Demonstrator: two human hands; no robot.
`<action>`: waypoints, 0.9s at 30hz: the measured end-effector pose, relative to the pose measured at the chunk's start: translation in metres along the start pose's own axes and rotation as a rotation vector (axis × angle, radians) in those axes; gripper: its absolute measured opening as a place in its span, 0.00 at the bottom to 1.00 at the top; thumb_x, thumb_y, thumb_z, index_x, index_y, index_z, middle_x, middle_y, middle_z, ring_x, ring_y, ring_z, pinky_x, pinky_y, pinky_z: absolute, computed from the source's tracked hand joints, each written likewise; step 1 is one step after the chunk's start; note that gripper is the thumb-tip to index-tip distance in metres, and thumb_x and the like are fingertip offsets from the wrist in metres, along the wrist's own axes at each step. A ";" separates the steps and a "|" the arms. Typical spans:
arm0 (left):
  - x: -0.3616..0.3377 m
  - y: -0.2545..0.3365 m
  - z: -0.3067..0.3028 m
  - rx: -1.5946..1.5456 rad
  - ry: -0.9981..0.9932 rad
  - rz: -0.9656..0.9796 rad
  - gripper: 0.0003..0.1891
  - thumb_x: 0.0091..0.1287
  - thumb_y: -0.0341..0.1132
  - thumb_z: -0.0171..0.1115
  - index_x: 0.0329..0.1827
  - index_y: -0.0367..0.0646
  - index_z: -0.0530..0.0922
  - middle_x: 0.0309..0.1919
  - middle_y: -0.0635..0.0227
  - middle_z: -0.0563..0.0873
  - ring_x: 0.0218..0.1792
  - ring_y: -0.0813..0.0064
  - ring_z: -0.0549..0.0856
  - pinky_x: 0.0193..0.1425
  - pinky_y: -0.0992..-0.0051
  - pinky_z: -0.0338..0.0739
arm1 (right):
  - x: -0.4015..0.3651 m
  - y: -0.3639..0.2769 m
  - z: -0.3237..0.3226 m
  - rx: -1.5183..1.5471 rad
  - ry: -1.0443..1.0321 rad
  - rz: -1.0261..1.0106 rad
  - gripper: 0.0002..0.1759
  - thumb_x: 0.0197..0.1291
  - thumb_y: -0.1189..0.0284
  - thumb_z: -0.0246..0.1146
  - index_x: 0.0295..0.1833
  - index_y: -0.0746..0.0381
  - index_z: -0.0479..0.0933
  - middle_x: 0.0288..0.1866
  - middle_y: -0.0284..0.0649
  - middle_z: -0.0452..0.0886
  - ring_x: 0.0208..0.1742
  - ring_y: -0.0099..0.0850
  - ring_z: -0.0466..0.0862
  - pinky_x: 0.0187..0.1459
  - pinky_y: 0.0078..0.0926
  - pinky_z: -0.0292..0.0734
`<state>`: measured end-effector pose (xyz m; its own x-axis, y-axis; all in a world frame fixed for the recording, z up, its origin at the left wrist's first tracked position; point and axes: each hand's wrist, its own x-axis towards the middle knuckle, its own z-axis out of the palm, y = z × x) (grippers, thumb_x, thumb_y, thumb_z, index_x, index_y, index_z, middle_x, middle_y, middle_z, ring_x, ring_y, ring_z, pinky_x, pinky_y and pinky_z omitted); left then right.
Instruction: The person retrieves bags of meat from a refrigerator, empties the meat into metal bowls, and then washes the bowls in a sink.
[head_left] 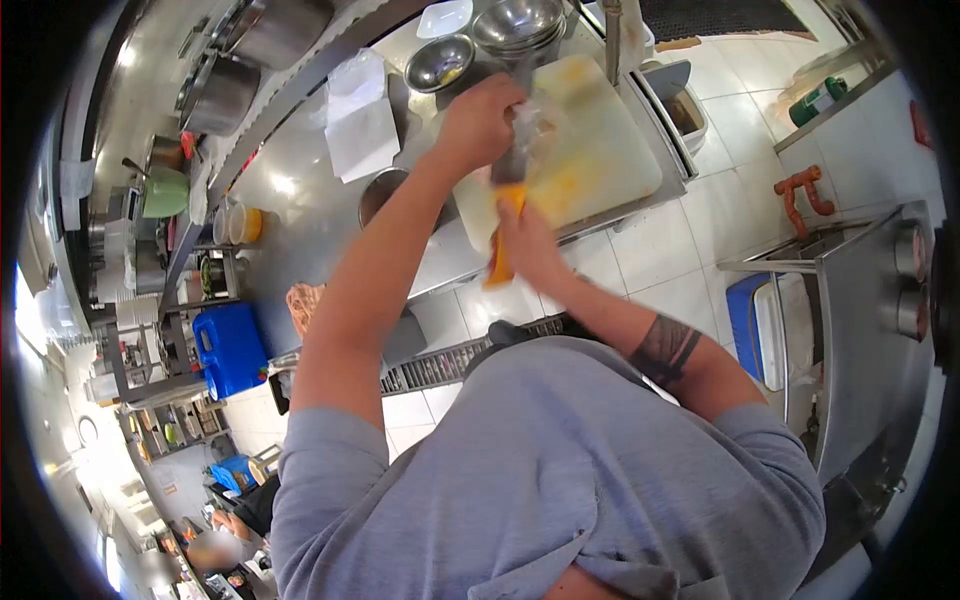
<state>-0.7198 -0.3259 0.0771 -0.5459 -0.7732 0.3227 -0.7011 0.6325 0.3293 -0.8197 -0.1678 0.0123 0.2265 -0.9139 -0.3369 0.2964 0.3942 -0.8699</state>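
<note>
Right hand (530,245) is wrapped round an orange handle (499,264). Left hand (480,122) looks curled by the blurry blade (511,165), maybe on clear plastic (530,122); can't tell its grip.

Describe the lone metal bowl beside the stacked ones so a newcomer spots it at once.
Find the long steel counter, then the pale cutting board on it. Past the board's upper-left side sits a round, shiny metal bowl. Unlike the neighboring bowl stack, it stands singly, with something yellow inside.
</note>
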 end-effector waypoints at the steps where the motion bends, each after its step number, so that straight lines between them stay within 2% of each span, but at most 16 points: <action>1: -0.003 -0.008 0.006 -0.052 0.101 -0.079 0.13 0.60 0.23 0.61 0.46 0.42 0.86 0.44 0.62 0.88 0.44 0.55 0.88 0.48 0.63 0.81 | -0.016 0.012 0.009 -0.049 -0.010 0.065 0.20 0.82 0.58 0.51 0.55 0.67 0.68 0.25 0.42 0.78 0.18 0.32 0.82 0.21 0.34 0.80; 3: -0.004 -0.016 0.007 -0.118 0.194 -0.161 0.12 0.59 0.26 0.63 0.46 0.43 0.86 0.43 0.61 0.88 0.42 0.57 0.88 0.46 0.63 0.82 | -0.043 0.036 0.017 0.020 -0.201 0.094 0.17 0.84 0.59 0.47 0.53 0.64 0.67 0.27 0.38 0.76 0.19 0.31 0.80 0.25 0.32 0.82; 5: -0.008 -0.016 -0.005 -0.302 0.268 -0.336 0.09 0.63 0.30 0.66 0.46 0.43 0.86 0.39 0.59 0.88 0.35 0.67 0.86 0.43 0.69 0.79 | -0.027 0.018 0.015 -0.034 -0.181 0.147 0.17 0.84 0.60 0.47 0.52 0.65 0.66 0.27 0.39 0.76 0.19 0.30 0.80 0.24 0.32 0.82; 6: -0.008 -0.012 -0.011 -0.373 0.201 -0.500 0.09 0.69 0.35 0.67 0.46 0.39 0.86 0.34 0.61 0.87 0.32 0.75 0.81 0.41 0.72 0.76 | -0.004 0.010 0.011 -0.033 -0.117 0.094 0.17 0.82 0.60 0.50 0.50 0.65 0.66 0.26 0.40 0.76 0.18 0.31 0.81 0.23 0.33 0.81; 9: -0.010 -0.004 -0.025 -0.515 0.341 -0.586 0.13 0.75 0.38 0.65 0.46 0.34 0.84 0.33 0.71 0.85 0.36 0.81 0.77 0.43 0.73 0.76 | 0.013 0.002 0.009 0.029 -0.059 0.006 0.17 0.80 0.61 0.54 0.47 0.66 0.66 0.24 0.39 0.76 0.17 0.31 0.81 0.21 0.34 0.79; 10: -0.009 0.003 -0.037 -0.484 0.332 -0.744 0.16 0.78 0.39 0.62 0.47 0.30 0.81 0.34 0.68 0.85 0.36 0.78 0.80 0.42 0.73 0.76 | 0.009 0.007 0.006 0.007 -0.030 0.023 0.17 0.80 0.61 0.54 0.47 0.65 0.67 0.24 0.40 0.76 0.17 0.31 0.81 0.21 0.33 0.79; 11: -0.012 -0.011 -0.036 -0.486 0.338 -0.741 0.16 0.78 0.39 0.62 0.47 0.30 0.81 0.34 0.68 0.85 0.36 0.78 0.80 0.42 0.73 0.76 | 0.006 0.012 0.000 -0.015 0.000 0.045 0.16 0.80 0.61 0.54 0.46 0.65 0.68 0.25 0.40 0.77 0.16 0.31 0.80 0.21 0.32 0.79; 13: -0.034 -0.059 -0.024 -0.946 0.426 -0.838 0.15 0.78 0.38 0.59 0.49 0.30 0.78 0.35 0.67 0.84 0.37 0.73 0.83 0.42 0.72 0.77 | -0.002 0.018 -0.034 -0.177 0.158 0.018 0.14 0.79 0.62 0.56 0.48 0.64 0.71 0.26 0.39 0.78 0.20 0.30 0.82 0.25 0.35 0.80; 15: -0.056 -0.077 -0.020 -1.009 0.449 -0.873 0.11 0.79 0.36 0.57 0.49 0.35 0.78 0.38 0.65 0.84 0.39 0.70 0.86 0.42 0.71 0.79 | -0.007 0.035 -0.094 -0.449 0.370 -0.188 0.14 0.78 0.62 0.58 0.52 0.64 0.74 0.26 0.42 0.80 0.26 0.38 0.85 0.32 0.44 0.80; 17: -0.072 -0.083 -0.011 -0.829 0.450 -1.016 0.14 0.75 0.39 0.63 0.53 0.36 0.78 0.37 0.62 0.87 0.36 0.65 0.86 0.43 0.65 0.79 | -0.022 0.031 -0.162 -0.769 0.511 -0.342 0.15 0.76 0.63 0.60 0.55 0.64 0.76 0.29 0.51 0.83 0.33 0.54 0.86 0.38 0.52 0.78; 18: -0.077 -0.087 -0.002 -0.847 0.447 -1.012 0.14 0.75 0.39 0.63 0.53 0.36 0.78 0.37 0.62 0.87 0.36 0.65 0.86 0.43 0.65 0.79 | -0.037 0.015 -0.183 -0.918 0.554 -0.316 0.15 0.76 0.63 0.60 0.55 0.64 0.75 0.32 0.55 0.84 0.36 0.59 0.85 0.39 0.54 0.77; 19: -0.083 -0.091 0.009 -0.506 0.420 -0.848 0.15 0.74 0.38 0.63 0.54 0.36 0.78 0.39 0.57 0.87 0.40 0.57 0.87 0.47 0.60 0.80 | -0.053 -0.002 -0.198 -1.068 0.592 -0.287 0.15 0.75 0.63 0.60 0.55 0.64 0.75 0.35 0.59 0.84 0.38 0.64 0.84 0.40 0.57 0.77; 20: -0.090 -0.097 0.019 -0.169 0.389 -0.676 0.15 0.74 0.38 0.63 0.54 0.35 0.77 0.42 0.53 0.87 0.44 0.49 0.88 0.51 0.56 0.80 | -0.062 -0.008 -0.217 -1.146 0.601 -0.252 0.15 0.75 0.64 0.60 0.54 0.65 0.75 0.36 0.61 0.84 0.40 0.65 0.84 0.41 0.58 0.77; 21: -0.094 -0.106 0.029 -0.181 0.397 -0.683 0.15 0.74 0.38 0.63 0.54 0.35 0.77 0.42 0.53 0.87 0.44 0.49 0.88 0.51 0.56 0.80 | -0.069 -0.014 -0.232 -1.225 0.606 -0.219 0.15 0.75 0.64 0.59 0.53 0.66 0.75 0.37 0.62 0.84 0.41 0.66 0.83 0.42 0.60 0.77; 23: -0.096 -0.130 0.044 -0.097 0.393 -0.753 0.16 0.72 0.36 0.64 0.56 0.34 0.77 0.51 0.45 0.85 0.57 0.39 0.83 0.60 0.50 0.78 | -0.078 -0.027 -0.250 -1.325 0.597 -0.124 0.15 0.74 0.64 0.60 0.52 0.66 0.75 0.37 0.63 0.84 0.42 0.65 0.84 0.43 0.60 0.78; 27: -0.096 -0.131 0.049 -0.010 0.393 -0.921 0.19 0.67 0.31 0.64 0.59 0.33 0.77 0.58 0.42 0.81 0.63 0.43 0.80 0.66 0.51 0.76 | -0.077 -0.046 -0.270 -1.535 0.513 0.049 0.16 0.73 0.63 0.61 0.48 0.68 0.75 0.37 0.65 0.84 0.42 0.65 0.84 0.45 0.61 0.79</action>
<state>-0.5980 -0.3371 -0.0400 0.3999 -0.8927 0.2080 -0.7693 -0.2035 0.6056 -1.1013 -0.1419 -0.0190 -0.2038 -0.9626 -0.1783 -0.9305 0.2471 -0.2703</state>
